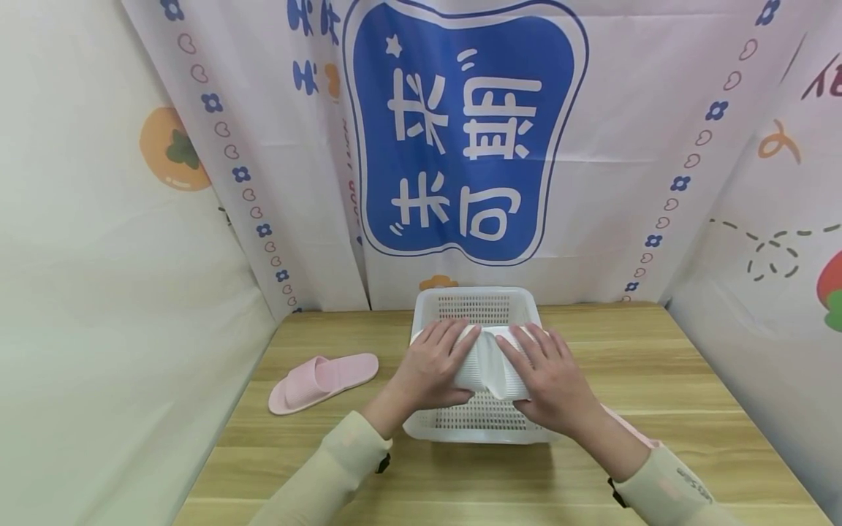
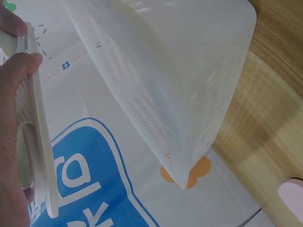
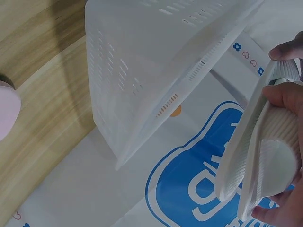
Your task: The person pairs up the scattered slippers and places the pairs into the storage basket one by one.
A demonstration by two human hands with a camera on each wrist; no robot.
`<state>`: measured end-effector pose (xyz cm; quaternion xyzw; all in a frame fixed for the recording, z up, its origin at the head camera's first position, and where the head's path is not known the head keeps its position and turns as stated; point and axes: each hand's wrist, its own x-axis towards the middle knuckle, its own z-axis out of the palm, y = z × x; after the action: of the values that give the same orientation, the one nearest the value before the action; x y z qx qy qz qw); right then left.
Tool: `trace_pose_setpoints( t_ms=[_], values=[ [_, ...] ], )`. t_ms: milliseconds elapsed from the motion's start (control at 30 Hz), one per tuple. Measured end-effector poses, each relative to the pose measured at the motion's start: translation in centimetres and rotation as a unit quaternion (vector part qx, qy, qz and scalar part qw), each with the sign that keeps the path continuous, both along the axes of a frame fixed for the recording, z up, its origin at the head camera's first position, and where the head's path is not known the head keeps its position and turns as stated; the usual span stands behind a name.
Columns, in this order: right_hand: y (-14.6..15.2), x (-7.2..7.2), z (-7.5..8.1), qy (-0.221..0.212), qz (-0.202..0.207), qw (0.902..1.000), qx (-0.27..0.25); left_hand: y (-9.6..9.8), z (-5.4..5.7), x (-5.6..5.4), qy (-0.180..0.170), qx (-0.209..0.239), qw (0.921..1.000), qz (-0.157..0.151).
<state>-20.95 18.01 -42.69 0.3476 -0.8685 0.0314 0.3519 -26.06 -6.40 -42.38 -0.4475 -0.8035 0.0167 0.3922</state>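
A pair of white slippers (image 1: 492, 365) with ribbed surfaces is held over a white plastic basket (image 1: 483, 436). From the left side my left hand (image 1: 427, 369) grips them, fingers over the top and thumb below. On the other side my right hand (image 1: 555, 383) grips them in the same way. In the right wrist view the two slippers (image 3: 236, 165) lie close side by side, their soles long and thin. The left wrist view has them edge-on as a slipper sole (image 2: 41, 142) beside the fingers.
One pink slipper (image 1: 329, 381) lies on the wooden table (image 1: 671, 380) left of the basket. A strip of pink (image 1: 631, 427) shows behind my right forearm, mostly hidden. Behind the table hangs a white printed cloth (image 1: 625, 131) with a blue panel.
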Motion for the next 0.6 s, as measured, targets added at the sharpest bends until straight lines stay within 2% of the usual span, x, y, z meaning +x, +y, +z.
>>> trace_pose_setpoints(
  t_ms=[333,600],
  values=[
    [-0.37,0.03,-0.2,0.0,-0.001,1.0,-0.002,0.24,-0.38,-0.18,0.009,0.012,0.9997,-0.018],
    [-0.53,0.03,-0.32,-0.004,-0.007,0.9999,-0.006,0.29,-0.5,-0.11,0.005,0.009,0.9999,-0.01]
  ],
)
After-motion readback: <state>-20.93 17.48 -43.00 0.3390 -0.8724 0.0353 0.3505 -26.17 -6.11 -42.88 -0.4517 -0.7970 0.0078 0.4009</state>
